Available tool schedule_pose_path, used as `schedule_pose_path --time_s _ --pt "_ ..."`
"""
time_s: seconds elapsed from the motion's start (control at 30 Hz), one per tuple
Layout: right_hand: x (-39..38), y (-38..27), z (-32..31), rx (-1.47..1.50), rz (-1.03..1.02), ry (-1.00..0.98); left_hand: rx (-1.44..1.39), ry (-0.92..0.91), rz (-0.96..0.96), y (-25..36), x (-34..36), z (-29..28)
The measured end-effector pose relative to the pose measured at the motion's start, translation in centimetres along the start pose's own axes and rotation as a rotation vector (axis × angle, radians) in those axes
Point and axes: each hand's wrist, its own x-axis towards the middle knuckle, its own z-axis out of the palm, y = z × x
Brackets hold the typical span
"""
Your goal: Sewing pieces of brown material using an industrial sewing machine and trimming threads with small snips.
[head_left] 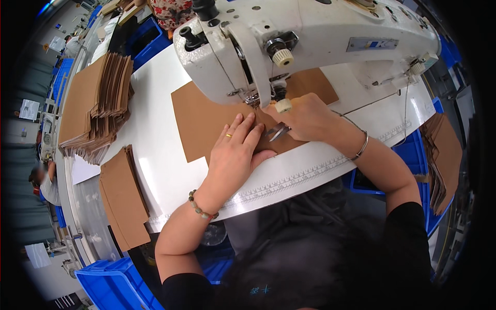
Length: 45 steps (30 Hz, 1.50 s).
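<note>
A brown sheet (206, 121) lies flat on the white table (160, 170), running under the head of a white sewing machine (310, 36) at the far side. The left hand (235, 155) rests palm down on the sheet, fingers (243, 126) spread and pointing toward the needle area (253, 98) — it presses the sheet rather than gripping it. A ring sits on one finger and a bead bracelet (201, 206) circles the wrist.

The right hand (305, 116) lies just beside the left, close to the presser foot, curled around small metal snips (276, 132) whose tips show between the two hands. A thin bangle (361, 147) hangs on that wrist. The sheet's far right corner shows again beyond the machine arm.

A printed ruler strip (305, 173) runs along the table's near edge. To the left, a tall fanned stack of brown sheets (98, 103) sits on the table — well apart from the hands — and a smaller flat pile (124, 199) lies nearer, at the left edge. More brown pieces (444, 155) stand in a blue bin (413, 155) at the right, and another blue bin (111, 284) sits low at the left. Another person (49, 181) shows at the far left rim, small and blurred.
</note>
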Motion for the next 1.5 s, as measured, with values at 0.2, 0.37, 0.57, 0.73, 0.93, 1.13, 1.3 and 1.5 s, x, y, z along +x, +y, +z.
schedule_pose_path --time_s 0.2,0.37,0.57,0.73,0.93,1.13,1.3,1.5 --pt "-0.3 0.3 0.7 -0.004 0.066 -0.022 0.003 -0.022 -0.007 0.0 0.0 0.0" --pt "-0.5 1.4 1.0 0.155 0.064 0.028 0.005 -0.020 -0.004 0.1 0.0 0.0" --pt "0.4 2.4 0.6 0.167 -0.052 0.009 0.014 -0.021 0.003 0.1 0.1 0.0" --pt "0.3 1.5 0.7 0.016 -0.010 -0.013 0.011 -0.021 0.008 0.0 0.1 0.2" --pt "0.3 1.1 0.6 -0.017 -0.006 -0.023 0.028 -0.033 0.007 0.1 0.1 0.1" --pt "0.2 1.3 1.0 0.003 -0.010 0.028 0.043 -0.019 0.000 0.3 0.0 0.2" --pt "0.5 1.3 1.0 0.035 -0.001 0.046 0.055 -0.012 -0.001 0.1 0.2 0.2" --pt "0.5 1.2 1.1 0.056 0.025 0.068 0.026 -0.046 -0.003 -0.4 0.3 0.4"
